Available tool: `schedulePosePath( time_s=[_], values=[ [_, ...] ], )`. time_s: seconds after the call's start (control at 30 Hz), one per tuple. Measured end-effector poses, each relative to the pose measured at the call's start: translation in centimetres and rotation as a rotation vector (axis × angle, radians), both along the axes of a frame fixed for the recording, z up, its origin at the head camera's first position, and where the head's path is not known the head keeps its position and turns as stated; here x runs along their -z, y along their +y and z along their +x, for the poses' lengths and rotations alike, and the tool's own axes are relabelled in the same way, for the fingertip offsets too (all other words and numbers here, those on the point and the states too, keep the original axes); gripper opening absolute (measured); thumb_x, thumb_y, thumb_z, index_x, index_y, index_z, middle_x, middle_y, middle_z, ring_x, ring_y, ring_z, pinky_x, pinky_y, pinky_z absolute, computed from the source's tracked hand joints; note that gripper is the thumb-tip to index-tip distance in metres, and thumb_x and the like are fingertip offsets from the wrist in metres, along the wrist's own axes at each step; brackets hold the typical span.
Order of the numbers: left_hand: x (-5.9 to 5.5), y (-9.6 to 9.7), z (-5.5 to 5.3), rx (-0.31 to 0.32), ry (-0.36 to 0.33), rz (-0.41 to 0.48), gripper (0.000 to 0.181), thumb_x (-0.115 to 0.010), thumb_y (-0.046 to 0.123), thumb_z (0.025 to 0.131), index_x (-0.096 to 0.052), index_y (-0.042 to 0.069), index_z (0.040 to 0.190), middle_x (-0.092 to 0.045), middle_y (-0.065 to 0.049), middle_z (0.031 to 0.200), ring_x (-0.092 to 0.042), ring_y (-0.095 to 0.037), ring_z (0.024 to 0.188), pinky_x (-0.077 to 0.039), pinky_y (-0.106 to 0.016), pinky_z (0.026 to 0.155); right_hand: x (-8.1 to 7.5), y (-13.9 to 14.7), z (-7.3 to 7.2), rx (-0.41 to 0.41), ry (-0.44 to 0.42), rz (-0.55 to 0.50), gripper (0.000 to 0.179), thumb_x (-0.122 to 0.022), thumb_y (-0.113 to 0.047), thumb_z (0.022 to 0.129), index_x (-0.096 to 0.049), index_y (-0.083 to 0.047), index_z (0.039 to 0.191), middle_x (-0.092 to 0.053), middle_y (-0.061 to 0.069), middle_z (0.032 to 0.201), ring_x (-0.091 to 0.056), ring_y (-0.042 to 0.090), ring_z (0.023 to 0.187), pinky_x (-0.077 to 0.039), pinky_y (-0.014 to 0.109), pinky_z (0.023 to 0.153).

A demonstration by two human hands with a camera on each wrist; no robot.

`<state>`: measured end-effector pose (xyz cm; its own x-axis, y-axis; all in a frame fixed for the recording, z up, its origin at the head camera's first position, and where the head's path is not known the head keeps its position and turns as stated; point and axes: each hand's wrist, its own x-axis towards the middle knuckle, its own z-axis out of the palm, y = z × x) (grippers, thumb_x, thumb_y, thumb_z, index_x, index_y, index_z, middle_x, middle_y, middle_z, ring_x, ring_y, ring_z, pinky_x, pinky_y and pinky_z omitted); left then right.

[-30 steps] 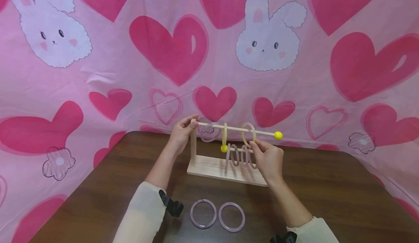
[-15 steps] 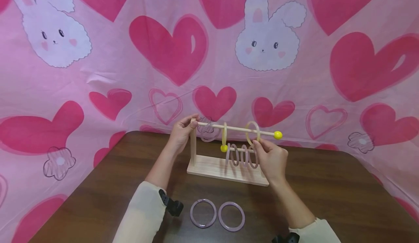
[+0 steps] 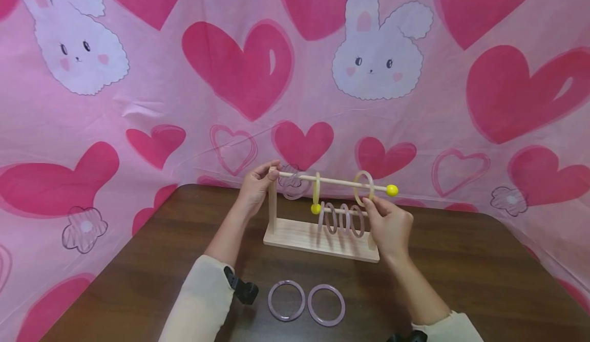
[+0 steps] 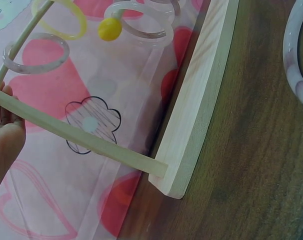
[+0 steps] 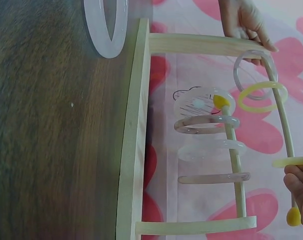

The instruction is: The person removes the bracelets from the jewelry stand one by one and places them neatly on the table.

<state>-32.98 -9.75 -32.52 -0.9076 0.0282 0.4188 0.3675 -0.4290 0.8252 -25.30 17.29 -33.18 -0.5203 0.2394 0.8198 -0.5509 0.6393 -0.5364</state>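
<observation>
A wooden bangle stand (image 3: pixel 318 243) has two rods tipped with yellow balls. My left hand (image 3: pixel 253 192) grips the top of its left post, thumb in front. Near the right end of the upper rod (image 3: pixel 338 181), my right hand (image 3: pixel 390 227) pinches a pale yellow bangle (image 5: pixel 285 162) between thumb and fingers; the rod passes through it. Further left on that rod hang another yellow bangle (image 3: pixel 316 191) and a translucent greyish bangle (image 5: pixel 236 75). Several pale and mauve bangles (image 5: pixel 214 178) hang on the lower rod (image 5: pixel 235 165).
Two lilac bangles, one on the left (image 3: pixel 269 301) and one on the right (image 3: pixel 310 305), lie flat on the dark wooden table (image 3: pixel 184 280) in front of the stand. Behind the table hangs a pink cloth (image 3: pixel 313 76) with hearts and rabbits.
My right hand has slid the yellow bangle to the right along the upper rod, towards the yellow ball. The left hand and the stand have stayed in place.
</observation>
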Motion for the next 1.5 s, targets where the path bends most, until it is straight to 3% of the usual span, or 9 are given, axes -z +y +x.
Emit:
schedulePosePath(
  time_s=[0.53,0.8,1.07,1.2,1.33,1.5],
  values=[
    [0.1,0.0,0.0,-0.012,-0.012,-0.008,0.024,-0.074,0.022,0.072,-0.068,0.020,0.095,-0.067,0.002,0.091,-0.057,-0.009,0.093,-0.042,-0.022,0.085,-0.1,0.6,0.4,0.045,0.001,-0.012,0.011,-0.075,-0.004,0.075,-0.073,0.003,0.083,-0.067,0.015,0.073,-0.054,-0.010,0.065,-0.039,0.005,0.049],
    [0.0,0.0,0.1,-0.012,-0.009,-0.002,0.023,-0.072,0.015,0.077,-0.068,0.014,0.100,-0.066,0.001,0.092,-0.056,-0.010,0.094,-0.041,-0.023,0.085,0.1,1.1,0.4,0.060,0.002,-0.014,0.012,-0.076,-0.005,0.075,-0.073,0.003,0.084,-0.068,0.014,0.073,-0.054,-0.012,0.066,-0.040,0.005,0.049],
    [-0.1,0.0,0.2,-0.012,-0.014,-0.001,0.033,-0.073,0.018,0.075,-0.067,0.007,0.105,-0.066,0.000,0.094,-0.055,-0.011,0.095,-0.041,-0.024,0.087,0.0,1.3,0.5,0.053,-0.010,-0.041,0.011,-0.075,-0.004,0.075,-0.073,0.003,0.084,-0.068,0.014,0.073,-0.054,-0.013,0.065,-0.039,0.005,0.051],
    [-0.1,0.0,0.2,-0.013,-0.013,0.001,0.028,-0.071,0.013,0.078,-0.067,0.007,0.105,-0.066,0.001,0.093,-0.056,-0.011,0.094,-0.041,-0.024,0.086,0.1,1.4,0.6,0.047,-0.004,-0.052,0.011,-0.075,-0.003,0.075,-0.072,0.004,0.083,-0.067,0.015,0.073,-0.054,-0.012,0.064,-0.040,0.005,0.050],
    [-0.1,0.0,0.2,-0.013,-0.010,0.003,0.023,-0.070,0.012,0.079,-0.069,0.012,0.101,-0.067,0.003,0.092,-0.056,-0.010,0.094,-0.042,-0.023,0.086,0.1,1.6,0.6,0.051,-0.005,-0.063,0.011,-0.075,-0.003,0.076,-0.073,0.004,0.084,-0.067,0.016,0.073,-0.054,-0.012,0.062,-0.039,0.005,0.048],
    [0.0,0.0,0.1,-0.012,0.002,-0.004,0.026,-0.075,0.025,0.069,-0.069,0.021,0.095,-0.066,0.003,0.092,-0.056,-0.009,0.093,-0.042,-0.022,0.085,0.0,1.8,0.7,0.077,-0.004,-0.065,0.011,-0.074,-0.003,0.076,-0.073,0.004,0.084,-0.067,0.016,0.072,-0.053,-0.014,0.063,-0.039,0.005,0.050]
  ],
)
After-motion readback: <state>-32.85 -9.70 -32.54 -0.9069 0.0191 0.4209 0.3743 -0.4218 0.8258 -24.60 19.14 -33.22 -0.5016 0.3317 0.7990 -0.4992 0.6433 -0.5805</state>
